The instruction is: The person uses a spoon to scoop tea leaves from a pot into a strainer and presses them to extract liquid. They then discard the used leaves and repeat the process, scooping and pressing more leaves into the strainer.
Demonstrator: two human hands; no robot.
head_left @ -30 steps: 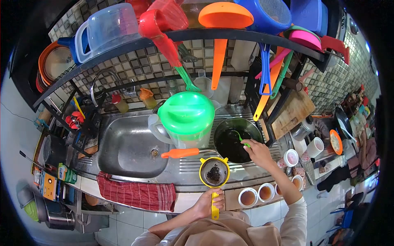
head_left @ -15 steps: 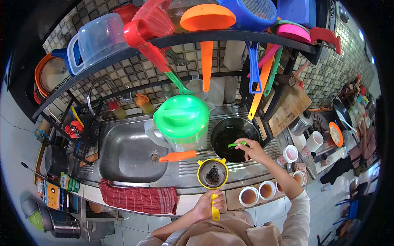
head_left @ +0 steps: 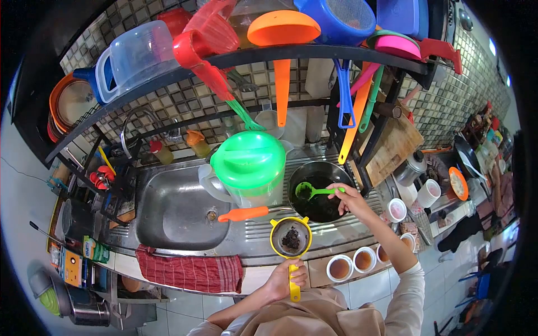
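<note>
My left hand (head_left: pixel 285 280) is wrapped round the handle of a yellow strainer (head_left: pixel 291 237), which has dark wet bits in its mesh. The fingers of my right hand (head_left: pixel 346 198) pinch the end of a green spoon (head_left: pixel 319 191). Its bowl is over the dark liquid in a pot (head_left: pixel 320 211) with an orange handle (head_left: pixel 243 213). Left of the pot stands a clear pitcher with a green lid (head_left: pixel 248 159). Cups of brown liquid (head_left: pixel 339 269) form a row along the counter's front edge, right of the strainer.
A steel sink (head_left: pixel 182 207) lies at the left, with a red cloth (head_left: pixel 189 271) over the front edge. Utensils hang from a black rack (head_left: pixel 235 57) above the pot. White cups (head_left: pixel 429 193) and a wooden board (head_left: pixel 395 147) are at the right.
The green spoon's bowl has come up into view, and the spoon now lies more level over the pot. My right hand has shifted slightly right. The strainer has hardly moved.
</note>
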